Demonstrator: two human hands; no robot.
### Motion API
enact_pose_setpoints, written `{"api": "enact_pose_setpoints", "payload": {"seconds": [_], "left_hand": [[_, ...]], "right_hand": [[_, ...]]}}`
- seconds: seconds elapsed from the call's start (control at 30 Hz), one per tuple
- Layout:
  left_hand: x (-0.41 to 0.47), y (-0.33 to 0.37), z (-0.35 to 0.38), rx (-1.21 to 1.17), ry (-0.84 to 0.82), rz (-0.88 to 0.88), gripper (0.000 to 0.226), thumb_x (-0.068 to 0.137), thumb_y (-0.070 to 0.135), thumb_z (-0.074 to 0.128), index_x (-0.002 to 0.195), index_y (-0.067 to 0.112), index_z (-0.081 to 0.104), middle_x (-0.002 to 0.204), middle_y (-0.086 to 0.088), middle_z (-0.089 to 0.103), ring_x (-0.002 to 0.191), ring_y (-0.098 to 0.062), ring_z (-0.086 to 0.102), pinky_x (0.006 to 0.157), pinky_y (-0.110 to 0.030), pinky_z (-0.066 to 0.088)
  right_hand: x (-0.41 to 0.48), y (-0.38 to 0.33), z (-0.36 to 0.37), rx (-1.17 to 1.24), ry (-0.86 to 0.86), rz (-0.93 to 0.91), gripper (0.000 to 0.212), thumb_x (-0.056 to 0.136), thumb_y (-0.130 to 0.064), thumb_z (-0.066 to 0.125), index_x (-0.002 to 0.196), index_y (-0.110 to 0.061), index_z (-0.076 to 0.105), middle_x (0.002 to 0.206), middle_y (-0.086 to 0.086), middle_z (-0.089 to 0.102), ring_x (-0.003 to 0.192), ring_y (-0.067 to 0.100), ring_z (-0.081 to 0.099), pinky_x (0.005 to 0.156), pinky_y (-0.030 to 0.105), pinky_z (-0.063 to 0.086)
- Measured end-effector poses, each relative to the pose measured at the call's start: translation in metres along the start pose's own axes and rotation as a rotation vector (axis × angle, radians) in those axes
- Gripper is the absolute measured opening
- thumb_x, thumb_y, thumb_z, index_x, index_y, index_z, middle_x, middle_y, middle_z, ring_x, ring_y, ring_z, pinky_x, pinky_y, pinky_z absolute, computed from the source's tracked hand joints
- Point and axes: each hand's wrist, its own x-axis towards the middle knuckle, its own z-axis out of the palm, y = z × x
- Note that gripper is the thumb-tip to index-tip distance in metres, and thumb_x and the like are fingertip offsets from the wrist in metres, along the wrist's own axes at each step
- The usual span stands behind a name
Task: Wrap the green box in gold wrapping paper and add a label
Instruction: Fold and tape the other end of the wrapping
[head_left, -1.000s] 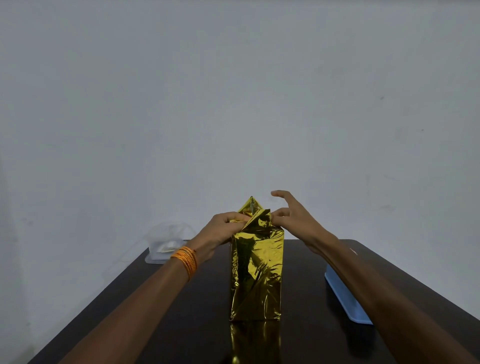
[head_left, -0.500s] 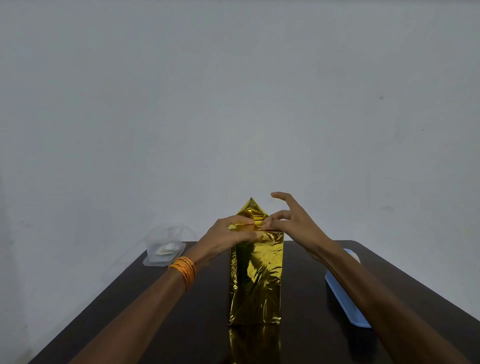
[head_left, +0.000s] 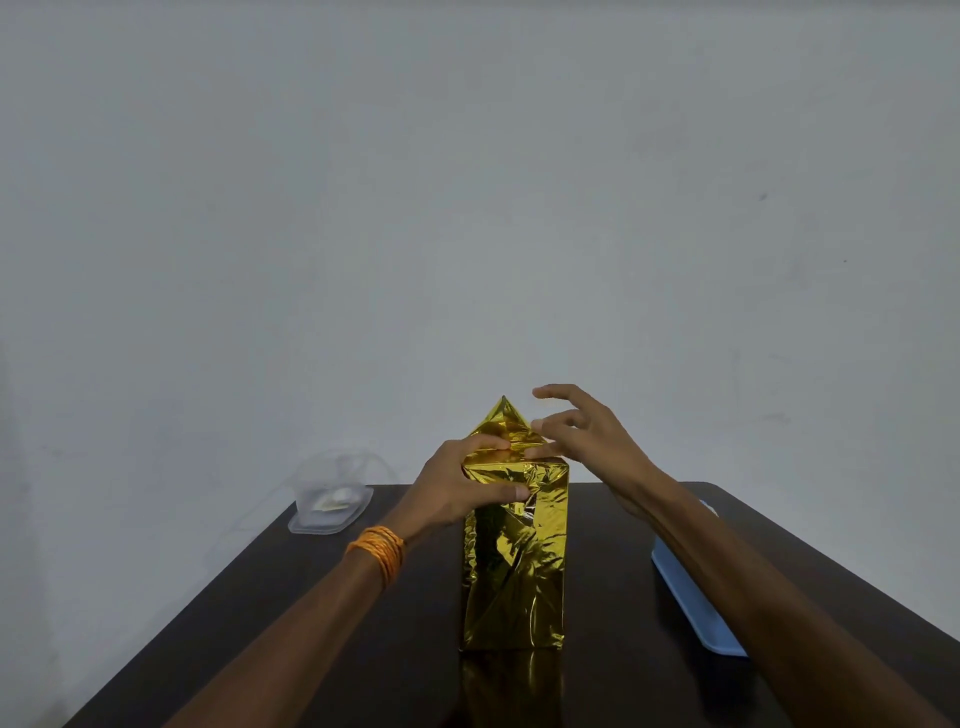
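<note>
Down at the near edge, two bare forearms reach in over the dark table (head_left: 291, 639), the left one wearing an orange thread band (head_left: 378, 552) at the wrist. Dead centre stands the box (head_left: 514, 597), upright on end on the tabletop and well apart from everything else, with gold wrapping paper (head_left: 540, 525) covering every face in view; not a speck of green shows. So the body of the wrap looks done, creased and crinkled as it is. Up at the top end, the work is live: the left hand (head_left: 457, 491) grips the upper corner, thumb across the front face and fingers curled over the top edge, pinning the paper. The right hand (head_left: 589, 439) is spread wide and holds nothing, its lower fingertips pressing the fold at the top while the others hover clear. Behind them a triangular flap (head_left: 503, 420) stands upright, not yet folded down, so closing this end appears to be what's left. No tape or label is visible on the paper. Off to the right lies a blue tray (head_left: 693, 605), partly behind the arm. Far left sits a clear plastic container (head_left: 332, 501) with something pale inside, too small to identify.
</note>
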Motion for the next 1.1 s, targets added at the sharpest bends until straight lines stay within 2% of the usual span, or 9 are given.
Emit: {"api": "enact_pose_setpoints", "payload": {"seconds": [0.1, 0.17, 0.33, 0.47, 0.53, 0.63, 0.73, 0.87, 1.1], "left_hand": [[0.000, 0.001, 0.000, 0.019, 0.006, 0.011, 0.078, 0.058, 0.057, 0.087, 0.126, 0.030, 0.063, 0.120, 0.009, 0.067, 0.107, -0.007, 0.066, 0.094, -0.035, 0.055], [0.001, 0.001, 0.000, 0.024, 0.002, 0.014, 0.071, 0.063, 0.049, 0.089, 0.126, 0.028, 0.063, 0.122, 0.007, 0.065, 0.109, -0.009, 0.064, 0.096, -0.035, 0.054], [0.007, -0.002, 0.001, 0.038, -0.005, 0.016, 0.077, 0.050, 0.066, 0.085, 0.119, 0.040, 0.062, 0.122, 0.007, 0.066, 0.112, -0.012, 0.064, 0.097, -0.042, 0.054], [0.010, -0.002, 0.000, 0.043, -0.032, 0.027, 0.072, 0.059, 0.052, 0.089, 0.123, 0.033, 0.062, 0.119, 0.007, 0.068, 0.109, -0.011, 0.065, 0.098, -0.043, 0.053], [0.011, -0.004, -0.001, 0.035, -0.048, 0.022, 0.067, 0.066, 0.042, 0.090, 0.125, 0.030, 0.062, 0.120, 0.006, 0.067, 0.110, -0.010, 0.065, 0.098, -0.043, 0.053], [0.011, -0.006, -0.003, 0.038, -0.062, 0.027, 0.070, 0.068, 0.040, 0.089, 0.131, 0.029, 0.059, 0.124, 0.006, 0.066, 0.113, -0.010, 0.063, 0.100, -0.040, 0.052], [0.012, -0.007, -0.003, 0.046, -0.075, 0.032, 0.072, 0.069, 0.040, 0.089, 0.134, 0.031, 0.058, 0.126, 0.007, 0.062, 0.115, -0.010, 0.060, 0.100, -0.035, 0.052], [0.013, -0.005, -0.002, 0.032, -0.083, 0.022, 0.071, 0.071, 0.035, 0.088, 0.134, 0.029, 0.057, 0.124, 0.010, 0.060, 0.113, -0.009, 0.058, 0.095, -0.026, 0.050], [0.013, -0.009, -0.002, 0.040, -0.101, 0.022, 0.078, 0.068, 0.043, 0.089, 0.137, 0.030, 0.056, 0.129, 0.008, 0.064, 0.118, -0.009, 0.060, 0.098, -0.028, 0.049]], "right_hand": [[0.006, -0.002, -0.002, -0.061, 0.135, -0.051, 0.008, 0.094, -0.030, 0.068, 0.096, -0.023, 0.071, 0.100, 0.000, 0.071, 0.093, 0.013, 0.071, 0.085, 0.034, 0.048], [0.009, -0.005, -0.005, -0.054, 0.159, -0.037, 0.012, 0.091, -0.030, 0.071, 0.086, -0.019, 0.072, 0.095, 0.001, 0.073, 0.093, 0.011, 0.067, 0.087, 0.036, 0.048], [0.015, -0.020, -0.010, -0.162, -0.042, -0.001, 0.010, 0.090, -0.018, 0.072, 0.092, -0.009, 0.073, 0.083, 0.003, 0.075, 0.077, 0.007, 0.062, 0.073, 0.030, 0.045], [0.022, -0.021, -0.011, -0.215, -0.109, 0.036, 0.007, 0.087, -0.015, 0.074, 0.090, -0.009, 0.075, 0.077, -0.003, 0.073, 0.076, 0.008, 0.059, 0.068, 0.029, 0.042], [0.025, -0.020, -0.013, -0.226, -0.129, 0.054, 0.006, 0.086, -0.015, 0.075, 0.091, -0.011, 0.075, 0.079, 0.004, 0.073, 0.079, 0.012, 0.057, 0.067, 0.030, 0.041], [0.030, -0.019, -0.020, -0.266, -0.177, 0.068, 0.023, 0.085, -0.016, 0.077, 0.108, -0.021, 0.073, 0.083, 0.013, 0.073, 0.083, 0.018, 0.056, 0.069, 0.031, 0.040], [0.034, -0.020, -0.023, -0.305, -0.255, 0.070, 0.056, 0.087, -0.018, 0.076, 0.135, -0.034, 0.053, 0.087, 0.011, 0.076, 0.086, 0.017, 0.060, 0.077, 0.035, 0.043], [0.040, -0.019, -0.021, -0.283, -0.241, 0.058, 0.052, 0.090, -0.022, 0.072, 0.135, -0.037, 0.049, 0.091, 0.013, 0.075, 0.090, 0.020, 0.058, 0.080, 0.035, 0.045], [0.052, -0.014, -0.013, -0.341, -0.332, 0.134, 0.054, 0.092, -0.024, 0.071, 0.137, -0.037, 0.047, 0.095, 0.007, 0.073, 0.095, 0.018, 0.061, 0.079, 0.033, 0.045]]}}
